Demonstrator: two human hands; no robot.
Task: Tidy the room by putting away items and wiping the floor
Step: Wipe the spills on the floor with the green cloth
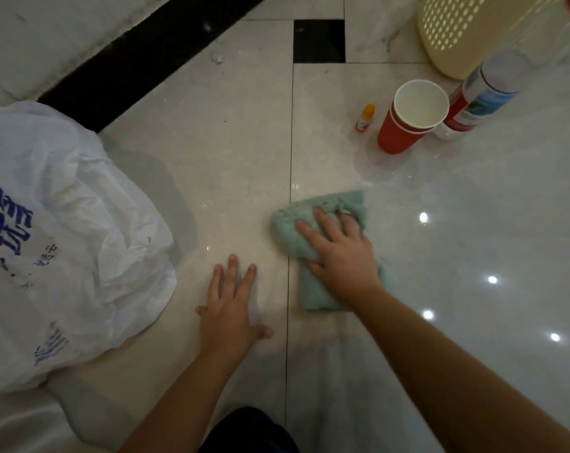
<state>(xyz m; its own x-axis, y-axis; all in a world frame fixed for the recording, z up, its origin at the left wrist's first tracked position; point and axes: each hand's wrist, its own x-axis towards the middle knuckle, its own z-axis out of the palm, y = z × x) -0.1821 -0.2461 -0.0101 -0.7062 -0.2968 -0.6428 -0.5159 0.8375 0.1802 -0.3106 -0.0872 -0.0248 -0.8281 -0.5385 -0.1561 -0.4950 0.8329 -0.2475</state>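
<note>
A crumpled green cloth (313, 295) lies on the glossy pale tile floor (231, 165). My right hand (340, 253) presses down on it, fingers spread over its top and partly sunk into the folds. My left hand (233, 305) rests flat on the bare tile just left of the cloth, fingers straight and spread, holding nothing. A dark grout line runs between the two hands.
A white plastic bag (68, 243) with blue print sits at the left. Ahead on the right stand stacked red paper cups (407, 119), a small orange-capped bottle (365, 117), a spray can (476, 99) and a cream perforated basket (466, 31). A black baseboard strip (139, 60) runs diagonally at upper left.
</note>
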